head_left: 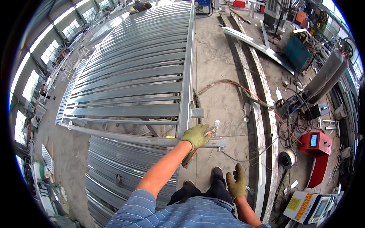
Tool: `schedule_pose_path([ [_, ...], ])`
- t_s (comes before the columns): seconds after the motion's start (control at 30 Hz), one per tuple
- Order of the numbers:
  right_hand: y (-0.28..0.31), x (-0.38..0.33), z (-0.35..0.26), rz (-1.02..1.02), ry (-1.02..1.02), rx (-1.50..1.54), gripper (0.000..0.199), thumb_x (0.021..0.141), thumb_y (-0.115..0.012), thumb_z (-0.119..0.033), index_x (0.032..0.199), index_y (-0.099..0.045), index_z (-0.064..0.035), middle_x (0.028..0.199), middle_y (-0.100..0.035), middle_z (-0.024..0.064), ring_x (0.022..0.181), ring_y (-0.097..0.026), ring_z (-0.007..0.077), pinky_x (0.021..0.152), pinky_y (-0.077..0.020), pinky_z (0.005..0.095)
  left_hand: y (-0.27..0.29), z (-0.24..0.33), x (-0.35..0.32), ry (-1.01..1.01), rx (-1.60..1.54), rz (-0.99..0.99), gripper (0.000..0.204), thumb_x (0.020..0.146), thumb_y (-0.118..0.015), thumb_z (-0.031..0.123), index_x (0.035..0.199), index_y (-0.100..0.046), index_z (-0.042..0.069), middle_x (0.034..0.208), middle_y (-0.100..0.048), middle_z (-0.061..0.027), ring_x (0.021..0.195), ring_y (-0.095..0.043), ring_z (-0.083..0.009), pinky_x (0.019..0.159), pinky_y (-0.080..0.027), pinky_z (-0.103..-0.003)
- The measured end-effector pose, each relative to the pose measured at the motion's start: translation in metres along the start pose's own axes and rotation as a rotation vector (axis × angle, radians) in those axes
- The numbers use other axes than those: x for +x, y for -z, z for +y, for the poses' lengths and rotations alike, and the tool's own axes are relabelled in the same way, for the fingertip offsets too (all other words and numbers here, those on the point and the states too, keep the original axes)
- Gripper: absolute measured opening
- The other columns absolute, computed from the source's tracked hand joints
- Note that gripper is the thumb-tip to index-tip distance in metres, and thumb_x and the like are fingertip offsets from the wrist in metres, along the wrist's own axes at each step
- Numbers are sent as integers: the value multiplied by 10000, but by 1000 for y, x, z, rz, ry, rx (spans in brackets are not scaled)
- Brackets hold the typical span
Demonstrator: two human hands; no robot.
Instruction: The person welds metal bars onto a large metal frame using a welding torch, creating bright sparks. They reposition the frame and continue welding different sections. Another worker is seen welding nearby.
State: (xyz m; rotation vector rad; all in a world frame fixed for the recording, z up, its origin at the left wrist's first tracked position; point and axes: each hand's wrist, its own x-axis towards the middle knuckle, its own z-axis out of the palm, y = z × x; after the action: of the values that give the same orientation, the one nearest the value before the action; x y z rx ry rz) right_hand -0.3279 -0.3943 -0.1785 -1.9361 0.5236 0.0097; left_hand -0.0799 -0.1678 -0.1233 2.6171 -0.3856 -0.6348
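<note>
My left hand (196, 136), in a yellow-green glove, is closed on a welding torch (210, 133) near the frame's corner. Only the torch's metal front end and some orange-red show past the fingers. Beneath this hand lies the near rail (159, 141) of a large metal frame, which meets a long side rail (185, 87). A dark hose with a red line (228, 81) loops over the floor toward the corner. My right hand (236, 180), also gloved, hangs beside my legs with fingers apart and slightly bent. It holds nothing.
Many parallel grey bars (129, 91) fill the frame. A stack of metal profiles (125, 167) lies below it at left. Long beams (254, 91) run along the floor at right, near a red machine (315, 143), a wire spool (288, 158) and gas cylinders (326, 76). Another person (141, 6) bends at the far end.
</note>
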Motion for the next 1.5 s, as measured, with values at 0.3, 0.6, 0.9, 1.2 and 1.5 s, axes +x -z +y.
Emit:
schedule_pose_path([
  [0.3,-55,-50,-50,48,242,-115,725,930,-792,-287,1547,-532,-8,1404,-644,249,1213,-688,341,1014,-566,444,-36,-56,-136,-254,-69,586,560,978,-674,308,1474,-582,64,1449,-623,-212,1278,-639,-412,1080,-525,-498],
  [0.6,-155,3,-161,-11,893,-350,592,892,-801,-240,1426,-643,-40,1421,-651,225,1312,-618,426,1105,-505,503,-181,-198,-340,431,-543,470,641,923,-720,410,1460,-626,73,1427,-666,-233,1281,-655,-415,1075,-524,-488],
  [0.9,-191,92,-111,-9,703,-711,640,945,-659,-425,1504,-600,-120,1595,-517,220,1501,-408,510,1271,-247,632,-315,-312,-478,1566,-1108,206,337,965,-740,339,1118,-730,39,925,-700,-124,781,-657,-254,721,-547,-429],
  [1.2,-198,99,-106,31,771,-688,572,866,-606,-41,1437,-618,-69,1586,-520,221,1500,-418,480,1286,-314,539,-328,-302,-510,1542,-1480,560,337,977,-730,283,1136,-745,-13,839,-718,-95,687,-644,-196,599,-519,-383],
  [1.5,-211,87,-109,283,761,-635,523,961,-538,-16,1482,-584,-18,1483,-594,252,1402,-536,470,1189,-412,559,-80,-414,-402,932,-462,1037,609,999,-684,287,1513,-542,-7,1373,-680,-205,1206,-708,-324,1000,-571,-408],
])
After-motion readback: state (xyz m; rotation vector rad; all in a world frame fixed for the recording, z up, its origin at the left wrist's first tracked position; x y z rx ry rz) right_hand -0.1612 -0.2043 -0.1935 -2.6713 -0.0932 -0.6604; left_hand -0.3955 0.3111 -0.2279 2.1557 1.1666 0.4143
